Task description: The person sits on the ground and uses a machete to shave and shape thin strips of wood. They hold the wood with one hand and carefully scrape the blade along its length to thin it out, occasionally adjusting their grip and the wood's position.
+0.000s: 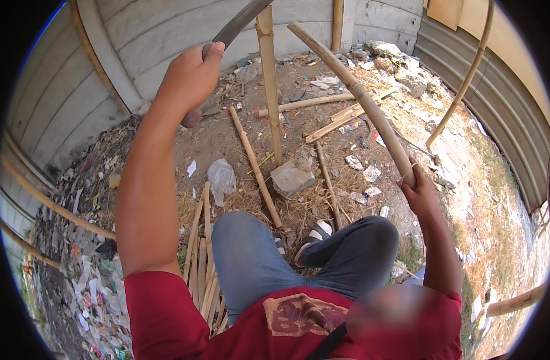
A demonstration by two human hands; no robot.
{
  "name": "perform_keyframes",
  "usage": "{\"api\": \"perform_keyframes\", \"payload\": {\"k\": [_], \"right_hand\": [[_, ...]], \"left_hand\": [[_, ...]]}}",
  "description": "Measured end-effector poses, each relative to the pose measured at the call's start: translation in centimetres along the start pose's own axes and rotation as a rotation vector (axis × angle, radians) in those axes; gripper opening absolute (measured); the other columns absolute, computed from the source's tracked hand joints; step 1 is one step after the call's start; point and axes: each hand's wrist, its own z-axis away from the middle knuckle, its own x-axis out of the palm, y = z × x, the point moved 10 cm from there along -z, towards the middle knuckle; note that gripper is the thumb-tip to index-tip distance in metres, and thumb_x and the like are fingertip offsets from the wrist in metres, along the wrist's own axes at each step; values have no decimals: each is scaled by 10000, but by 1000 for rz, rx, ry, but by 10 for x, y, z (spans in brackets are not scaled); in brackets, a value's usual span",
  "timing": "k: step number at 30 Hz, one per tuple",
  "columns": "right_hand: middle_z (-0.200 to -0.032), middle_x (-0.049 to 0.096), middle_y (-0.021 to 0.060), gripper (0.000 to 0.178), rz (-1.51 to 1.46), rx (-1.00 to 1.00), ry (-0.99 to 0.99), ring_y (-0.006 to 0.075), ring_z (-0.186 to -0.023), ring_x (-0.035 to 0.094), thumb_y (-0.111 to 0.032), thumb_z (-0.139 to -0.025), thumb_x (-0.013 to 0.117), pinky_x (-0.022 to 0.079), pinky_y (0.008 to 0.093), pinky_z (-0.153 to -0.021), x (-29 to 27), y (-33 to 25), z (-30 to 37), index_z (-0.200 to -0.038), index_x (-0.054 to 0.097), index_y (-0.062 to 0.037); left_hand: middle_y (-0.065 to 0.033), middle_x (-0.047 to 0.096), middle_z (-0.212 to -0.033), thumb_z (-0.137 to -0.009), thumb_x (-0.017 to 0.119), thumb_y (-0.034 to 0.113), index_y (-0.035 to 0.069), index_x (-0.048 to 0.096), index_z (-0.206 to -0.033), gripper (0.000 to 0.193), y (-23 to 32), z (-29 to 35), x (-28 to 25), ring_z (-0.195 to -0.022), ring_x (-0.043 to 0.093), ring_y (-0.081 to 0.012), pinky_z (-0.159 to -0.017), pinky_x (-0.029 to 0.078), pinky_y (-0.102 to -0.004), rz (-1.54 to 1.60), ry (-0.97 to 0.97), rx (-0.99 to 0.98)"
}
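Note:
Raised at the upper left, my left hand (192, 78) is wrapped round the handle of a machete (240, 24). The dark blade points up and to the right, and the handle's end shows below my fist. My right hand (420, 186) grips the lower end of a bamboo pole (362, 95), which slants up and left away from me. Between the two stands an upright split bamboo post (269, 90), its foot beside a concrete block (293, 175). The machete's tip is cut off by the top edge, near the top of the post.
Bamboo pieces (255, 165) lie on the littered dirt. Split strips (197, 258) are piled by my left knee. A clear plastic bag (221, 180) lies near them. Concrete panels (161, 45) form the back wall; corrugated sheeting (485, 90) and a leaning pole (465, 81) stand right.

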Motion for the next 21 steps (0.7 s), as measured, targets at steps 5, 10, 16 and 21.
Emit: {"api": "perform_keyframes", "payload": {"k": [5, 10, 16, 21], "right_hand": [[-992, 700, 270, 859, 359, 86, -135, 447, -935, 682, -323, -879, 697, 531, 521, -828, 67, 135, 8, -1578, 220, -176], [-1063, 676, 312, 865, 397, 385, -402, 471, -998, 663, -418, -900, 643, 524, 542, -871, 157, 243, 97, -1579, 181, -147], [-1075, 710, 222, 508, 431, 359, -595, 377, -1006, 695, -322, -907, 650, 550, 488, -830, 231, 334, 175, -1354, 551, -102], [-1102, 730, 182, 446, 281, 603, -840, 303, -1102, 684, -350, -871, 714, 527, 441, -934, 183, 275, 79, -1225, 685, -80]], "left_hand": [[-11, 519, -725, -1029, 459, 523, 15, 622, -1122, 542, -12, 1, -2, -519, 475, -121, -500, 409, -319, 56, 9, -11], [-4, 513, -721, -1031, 460, 524, 14, 617, -1082, 536, -16, 18, -11, -523, 459, -113, -498, 393, -314, 62, -2, -59], [-33, 497, -654, -1049, 446, 477, 21, 600, -1059, 481, -21, 33, -7, -472, 474, -150, -464, 381, -367, 140, -19, -131], [-30, 494, -643, -1045, 455, 487, 17, 603, -1068, 493, -20, 42, -11, -470, 460, -145, -481, 392, -368, 122, 15, -78]]}}
